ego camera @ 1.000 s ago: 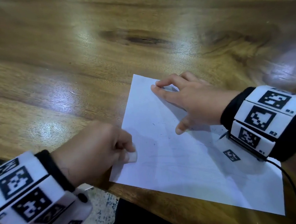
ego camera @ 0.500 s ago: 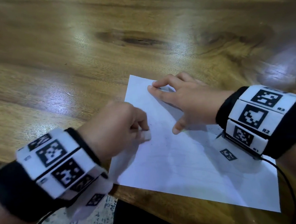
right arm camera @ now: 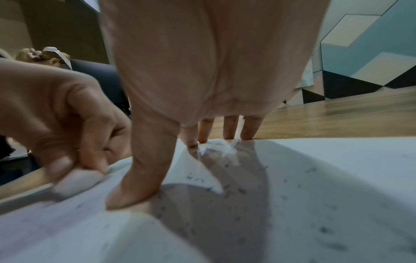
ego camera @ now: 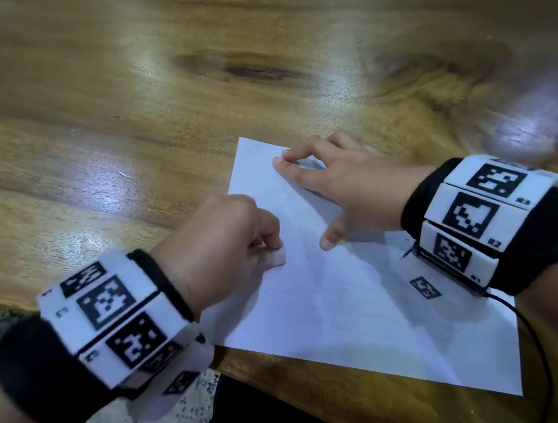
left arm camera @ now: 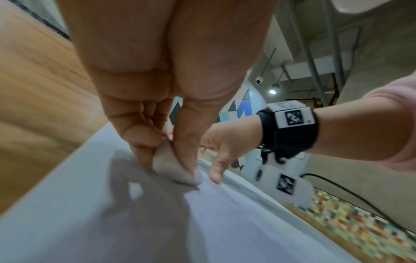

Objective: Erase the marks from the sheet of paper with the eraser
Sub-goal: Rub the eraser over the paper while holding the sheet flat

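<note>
The left hand [ego camera: 220,252] pinches the white eraser [ego camera: 277,258] (seemingly touching paper) at 3 o'clock of its knuckles, while the right hand [ego camera: 347,187] presses splayed fingertips on the sheet of paper [ego camera: 368,322].

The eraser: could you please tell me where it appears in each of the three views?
Head: eraser left of centre, pinched by the left hand on the sheet of paper.
Left wrist: centre, between fingertips.
Right wrist: lower left.
Shared landmark: the right hand's thumb, pressed on the paper beside it.
</note>
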Demonstrator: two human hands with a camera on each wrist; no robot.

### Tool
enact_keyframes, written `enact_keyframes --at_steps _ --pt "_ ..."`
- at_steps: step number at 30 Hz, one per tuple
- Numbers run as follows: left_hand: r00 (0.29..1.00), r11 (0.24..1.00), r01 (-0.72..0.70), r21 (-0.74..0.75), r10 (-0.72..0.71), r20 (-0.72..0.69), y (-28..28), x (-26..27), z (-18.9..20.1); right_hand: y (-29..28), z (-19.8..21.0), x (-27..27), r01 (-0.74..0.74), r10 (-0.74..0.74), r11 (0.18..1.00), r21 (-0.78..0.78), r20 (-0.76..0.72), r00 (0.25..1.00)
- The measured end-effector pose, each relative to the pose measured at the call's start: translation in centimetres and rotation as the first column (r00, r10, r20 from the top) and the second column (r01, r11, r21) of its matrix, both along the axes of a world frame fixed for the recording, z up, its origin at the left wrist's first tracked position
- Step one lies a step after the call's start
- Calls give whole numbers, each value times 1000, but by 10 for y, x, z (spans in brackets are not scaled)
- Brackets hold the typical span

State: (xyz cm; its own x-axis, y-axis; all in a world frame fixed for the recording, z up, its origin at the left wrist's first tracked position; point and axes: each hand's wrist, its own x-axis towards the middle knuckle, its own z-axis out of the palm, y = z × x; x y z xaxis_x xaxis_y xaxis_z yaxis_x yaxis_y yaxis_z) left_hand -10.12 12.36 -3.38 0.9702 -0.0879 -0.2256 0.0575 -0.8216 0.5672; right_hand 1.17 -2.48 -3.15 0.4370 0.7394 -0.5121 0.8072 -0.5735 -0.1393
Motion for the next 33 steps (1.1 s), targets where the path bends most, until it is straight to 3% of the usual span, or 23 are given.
enact_keyframes --at_steps 6,10,12,15,18,20,25,27,31,33 --pt "968 984 127 -122 -150 -201 -1 -35 2 -1 1 0 -2 2 1000 6 -6 1000" --pt "999 1000 24 6 -24 27 8 2 2 -1 1 0 -4 4 1000 7 -5 1000" --pt "998 999 -35 0 35 43 10 13 1 0 0 0 -1 1 1000 5 -2 1000" --pt "999 999 39 -8 -39 -13 8 -4 -3 -1 0 0 6 -6 1000 7 -10 1000" --pt "973 985 158 -64 -166 -158 -2 -37 1 -1 0 0 3 -3 1000 13 -12 1000" --pt "959 981 164 -101 -182 -218 1 -38 1 -2 2 0 2 -2 1000 7 -12 1000" --pt "1000 1000 10 14 -10 2 18 -6 1 -1 1 0 6 -6 1000 -1 -16 1000" --pt "1000 1000 17 -5 -16 18 20 -14 0 0 1 0 6 -6 1000 0 -14 1000" --pt "975 992 111 -57 -120 -186 19 -39 4 -1 -1 0 9 -9 1000 11 -7 1000" --pt "976 994 87 -60 -97 -194 22 -34 6 -1 -1 0 7 -7 1000 15 -3 1000"
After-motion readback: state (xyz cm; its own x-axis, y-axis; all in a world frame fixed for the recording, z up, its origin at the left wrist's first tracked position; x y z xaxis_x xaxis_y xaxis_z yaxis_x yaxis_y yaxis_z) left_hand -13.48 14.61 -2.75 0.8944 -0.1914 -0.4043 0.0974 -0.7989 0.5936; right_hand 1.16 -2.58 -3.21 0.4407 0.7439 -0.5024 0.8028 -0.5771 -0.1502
